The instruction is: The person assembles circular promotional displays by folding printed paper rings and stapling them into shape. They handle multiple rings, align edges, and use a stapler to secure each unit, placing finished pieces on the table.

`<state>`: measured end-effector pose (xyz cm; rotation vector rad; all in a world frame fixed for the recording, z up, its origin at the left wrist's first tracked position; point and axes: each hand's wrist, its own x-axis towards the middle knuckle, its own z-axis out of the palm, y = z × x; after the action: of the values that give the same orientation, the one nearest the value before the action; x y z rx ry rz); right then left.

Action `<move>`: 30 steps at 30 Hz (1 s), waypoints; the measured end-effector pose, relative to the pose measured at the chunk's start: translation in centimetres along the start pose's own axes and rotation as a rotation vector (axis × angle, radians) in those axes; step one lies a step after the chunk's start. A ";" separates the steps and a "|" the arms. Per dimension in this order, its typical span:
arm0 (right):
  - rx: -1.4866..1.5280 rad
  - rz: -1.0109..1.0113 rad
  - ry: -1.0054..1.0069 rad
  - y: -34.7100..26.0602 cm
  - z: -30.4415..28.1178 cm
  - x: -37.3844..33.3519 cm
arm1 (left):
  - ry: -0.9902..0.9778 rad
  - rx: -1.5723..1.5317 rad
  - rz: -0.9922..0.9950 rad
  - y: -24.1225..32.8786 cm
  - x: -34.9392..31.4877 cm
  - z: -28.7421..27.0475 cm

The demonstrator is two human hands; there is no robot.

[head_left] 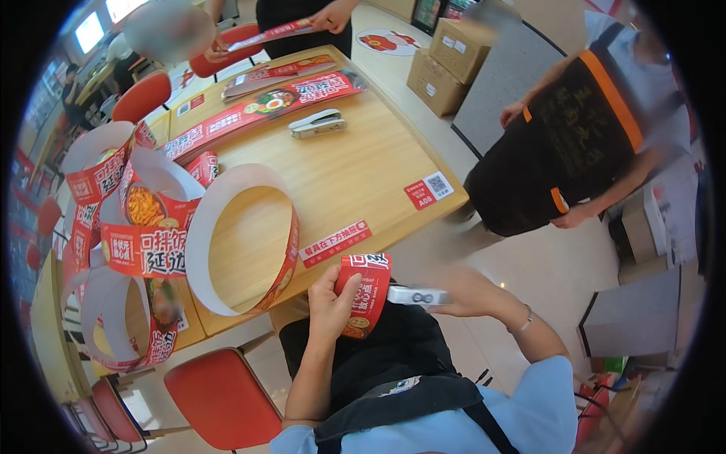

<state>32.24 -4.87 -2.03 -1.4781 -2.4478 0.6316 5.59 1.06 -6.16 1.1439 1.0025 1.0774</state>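
Observation:
My left hand point(330, 304) grips a curved red printed paper strip point(368, 296), thumb pressed on its face, just off the table's near edge. In my right hand point(467, 293) is a white and grey stapler point(418, 295), its front end at the strip's right edge; whether its jaws are pressed together cannot be made out. On the table at left are several paper rings of the same red print, white inside, among them a large paper ring point(198, 253) standing on edge. A second stapler point(318, 123) lies farther back on the table.
Flat red strips point(265, 110) lie stacked across the far part of the wooden table point(386, 163). Beyond it a person's hand point(335, 15) holds another strip. A person in a black apron point(563, 147) stands at right. A red chair point(221, 399) is at near left; cardboard boxes point(439, 82) stand behind.

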 end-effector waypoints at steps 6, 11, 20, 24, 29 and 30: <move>-0.251 0.140 0.294 3.3 -3.2 -0.8 | -0.086 -0.186 -0.149 1.0 -0.8 0.6; -0.260 0.130 0.408 5.7 -5.3 8.9 | -0.308 0.164 0.244 9.3 -0.8 -0.5; -0.485 -0.062 0.537 9.6 -0.9 20.2 | 0.083 0.727 0.789 36.0 4.7 -7.4; -0.418 -0.156 0.601 8.6 -1.3 18.7 | 0.158 1.323 0.695 41.8 3.4 -13.4; -0.346 -0.149 0.586 6.8 -2.5 17.8 | 0.123 1.599 0.461 38.5 2.6 -23.2; -0.333 -0.158 0.579 6.8 -2.7 17.9 | 0.146 1.674 0.238 37.4 2.8 -25.4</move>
<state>30.16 14.24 -3.50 -1.3111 -2.2261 -0.2276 -23.32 11.70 27.06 2.5351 1.9930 0.2652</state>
